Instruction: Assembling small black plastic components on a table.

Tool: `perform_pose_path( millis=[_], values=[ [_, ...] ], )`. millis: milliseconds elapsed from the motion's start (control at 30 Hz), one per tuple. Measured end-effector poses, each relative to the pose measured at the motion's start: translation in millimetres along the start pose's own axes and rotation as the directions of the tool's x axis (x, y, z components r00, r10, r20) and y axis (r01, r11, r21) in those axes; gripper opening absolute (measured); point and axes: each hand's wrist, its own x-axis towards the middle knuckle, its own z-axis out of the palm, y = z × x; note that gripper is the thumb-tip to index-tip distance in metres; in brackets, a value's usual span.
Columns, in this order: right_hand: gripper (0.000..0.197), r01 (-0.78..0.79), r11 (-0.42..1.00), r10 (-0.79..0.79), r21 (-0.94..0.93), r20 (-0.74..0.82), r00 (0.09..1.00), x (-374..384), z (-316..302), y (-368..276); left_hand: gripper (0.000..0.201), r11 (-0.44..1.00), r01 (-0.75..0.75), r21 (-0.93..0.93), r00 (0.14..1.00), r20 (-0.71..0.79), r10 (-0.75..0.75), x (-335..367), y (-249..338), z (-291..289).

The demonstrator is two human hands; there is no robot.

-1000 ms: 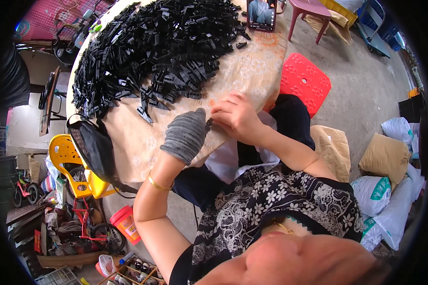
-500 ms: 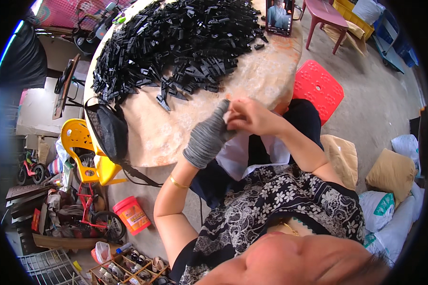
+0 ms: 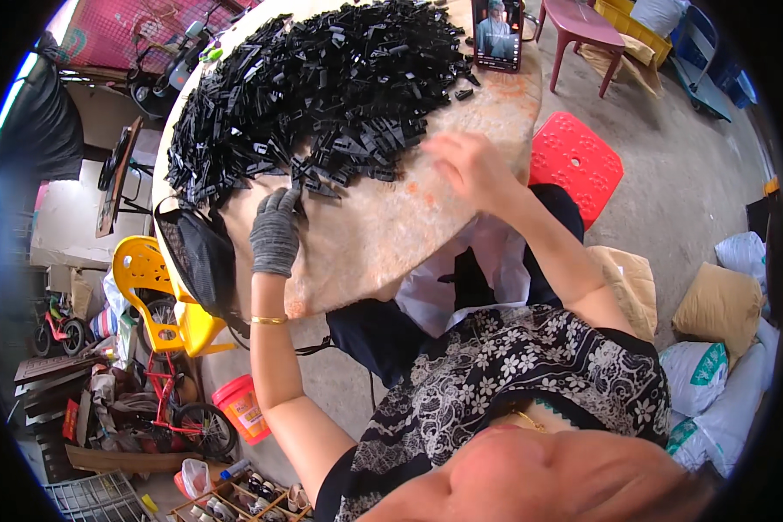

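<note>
A wide heap of small black plastic clips point(image 3: 322, 87) covers much of the round table point(image 3: 357, 248). My left hand point(image 3: 276, 233), in a grey knitted glove, is at the heap's near edge. Its fingers close on a black plastic clip point(image 3: 299, 207), partly hidden by the glove. My bare right hand point(image 3: 471, 167) hovers over the table's right side, apart from the heap. Motion smears its fingers, and I cannot make out anything in them.
A phone point(image 3: 498, 36) stands at the table's far right. A black mesh bag point(image 3: 202, 252) hangs at the left edge. Around the table are a red stool point(image 3: 577, 165), a yellow chair point(image 3: 148, 278) and an orange bucket point(image 3: 241, 409). Stuffed sacks point(image 3: 696, 374) lie at right.
My hands were together near the table's front edge and have parted. The left moved left and forward onto a clip at the heap; the right moved slightly right and forward.
</note>
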Motion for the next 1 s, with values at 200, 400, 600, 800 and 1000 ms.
perform_pose_path(
  millis=[200,400,600,800,1000],
  values=[
    [0.015,0.033,0.963,-0.021,-0.268,0.046,0.999,27,23,45,0.027,0.999,-0.038,-0.021,0.999,-0.036,0.037,-1,26,-4],
    [0.015,-0.081,0.967,0.103,-0.241,0.083,0.991,30,19,33,0.027,0.999,-0.033,-0.004,0.999,0.006,0.033,-7,73,-18],
    [0.014,-0.099,0.99,0.094,-0.104,-0.059,0.994,0,14,12,0.022,0.848,0.136,-0.513,0.983,-0.038,-0.18,-12,118,-23],
    [0.014,0.0,0.977,-0.024,0.214,0.11,0.994,-21,12,-32,0.028,0.083,0.524,-0.848,0.83,0.486,-0.272,-4,131,-27],
    [0.02,-0.023,0.949,-0.018,0.314,0.127,0.992,-26,20,-39,0.032,0.078,0.567,-0.82,0.823,0.56,-0.092,-3,133,-37]
  ],
)
